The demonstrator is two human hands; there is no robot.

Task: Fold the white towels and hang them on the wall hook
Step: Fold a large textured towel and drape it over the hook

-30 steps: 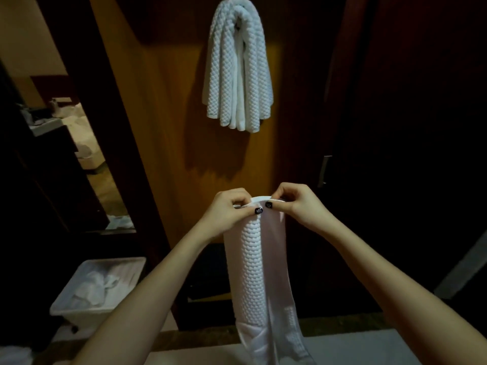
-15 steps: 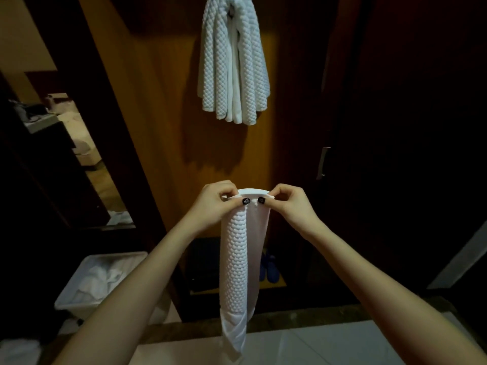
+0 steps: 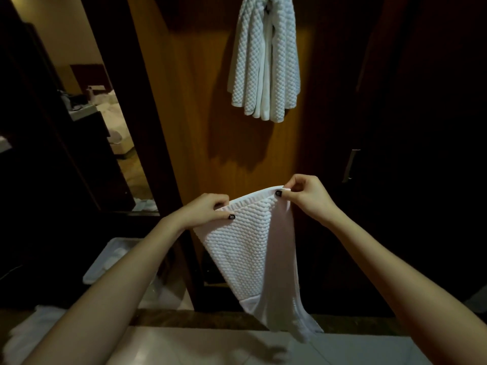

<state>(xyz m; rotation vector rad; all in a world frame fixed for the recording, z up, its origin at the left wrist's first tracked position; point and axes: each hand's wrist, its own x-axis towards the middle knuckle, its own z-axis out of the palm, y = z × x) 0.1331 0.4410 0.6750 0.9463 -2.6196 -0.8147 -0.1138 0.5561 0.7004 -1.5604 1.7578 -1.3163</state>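
Towel (image 3: 250, 254), white with a bumpy weave, hangs in the air in front of the wooden wall (image 3: 197, 127), its top hem stretched between both hands. The left hand (image 3: 204, 210) pinches the lower corner of the hem and the right hand (image 3: 307, 196) pinches the higher corner, while the tail narrows down to just above a pale surface (image 3: 210, 346). A bundle of white towels (image 3: 264, 61) hangs high on the wall, well apart from it
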